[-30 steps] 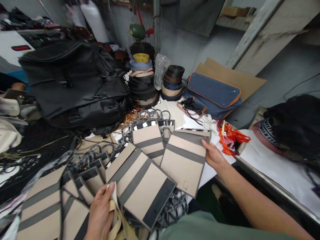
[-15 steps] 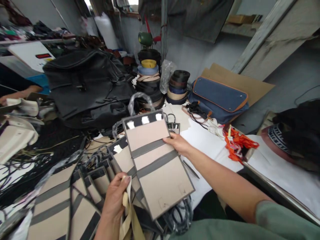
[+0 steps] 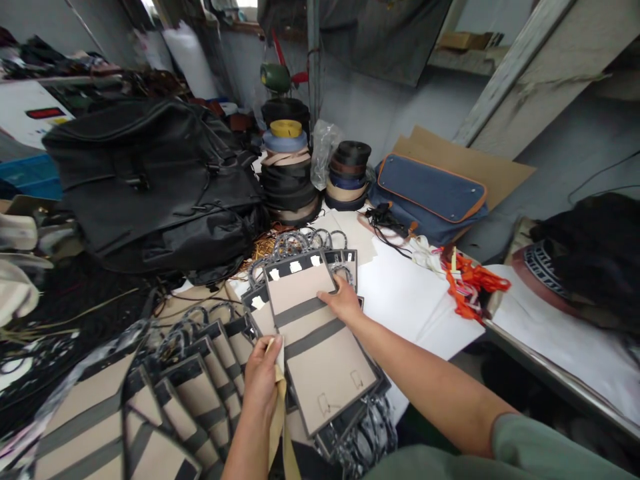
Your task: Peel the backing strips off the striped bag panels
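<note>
A flat beige bag panel (image 3: 327, 367) with dark bands, dark edging and white patches at its top end lies tilted over a pile of similar panels. My right hand (image 3: 343, 301) grips its right edge, thumb on top and fingers partly hidden beneath. Beside the panel's left edge, my left hand (image 3: 263, 370) is closed on a cream strip (image 3: 280, 407) whose tail hangs down. Clear-wrapped looped handles (image 3: 367, 430) stick out below the panel, and more loops show past its top end.
Overlapping panels (image 3: 187, 407) spread at the left. A large black bag (image 3: 155, 187), stacked rolls of webbing (image 3: 290, 173) and a blue bag (image 3: 430, 190) stand behind. White sheets (image 3: 405, 287) lie to the right, near orange straps (image 3: 475, 287) and the metal table edge (image 3: 560, 380).
The panel in my right hand has come down onto the pile. My left hand has shifted right with the cream strip, staying close to the panel's edge. Another person's hand at far left has left view.
</note>
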`<state>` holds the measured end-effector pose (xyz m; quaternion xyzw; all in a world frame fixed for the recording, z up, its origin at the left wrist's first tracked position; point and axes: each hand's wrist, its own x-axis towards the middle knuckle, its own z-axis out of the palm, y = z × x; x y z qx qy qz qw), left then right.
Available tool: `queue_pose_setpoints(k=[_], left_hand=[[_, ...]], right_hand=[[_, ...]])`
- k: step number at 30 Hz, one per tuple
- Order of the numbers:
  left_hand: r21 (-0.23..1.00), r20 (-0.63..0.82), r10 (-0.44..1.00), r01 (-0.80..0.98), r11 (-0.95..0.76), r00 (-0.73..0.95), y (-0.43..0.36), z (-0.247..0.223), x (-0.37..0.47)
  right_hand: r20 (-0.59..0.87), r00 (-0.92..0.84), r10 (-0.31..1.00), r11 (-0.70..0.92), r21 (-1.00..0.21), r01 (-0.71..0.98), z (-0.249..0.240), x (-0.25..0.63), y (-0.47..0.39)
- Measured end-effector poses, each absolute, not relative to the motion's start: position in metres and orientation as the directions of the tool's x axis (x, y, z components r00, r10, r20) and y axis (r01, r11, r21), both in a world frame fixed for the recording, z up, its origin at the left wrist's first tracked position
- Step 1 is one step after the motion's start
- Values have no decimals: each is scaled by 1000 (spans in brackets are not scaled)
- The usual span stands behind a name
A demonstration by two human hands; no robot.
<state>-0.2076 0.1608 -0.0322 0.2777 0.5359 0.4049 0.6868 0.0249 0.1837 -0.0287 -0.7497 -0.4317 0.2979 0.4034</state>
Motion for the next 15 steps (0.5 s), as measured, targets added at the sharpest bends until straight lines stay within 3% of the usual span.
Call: queue_pose_setpoints(k=[7,9,11,13,15], left_hand=[[796,-500,859,-331,507,114,153,-21,-214],[767,-518,849,-382,515,106,151,-19,-218],[744,-537,841,-434,509,65,149,-16,-221],[735,-548,836,-464,494,24,148,-14,-223],[743,-544,838,-438,506,46,147,-9,-221]], right_hand=[[73,431,899,-190,-823,536,-4,3,170],[49,426,903,-141,-904,403,3,1,170],[-66,367,928,-122,-984,132,5,3,170],[-250,154,956,-227,-962,-154,2,6,170],[-384,-47,922,-380,-878,-289,-3,8,170]])
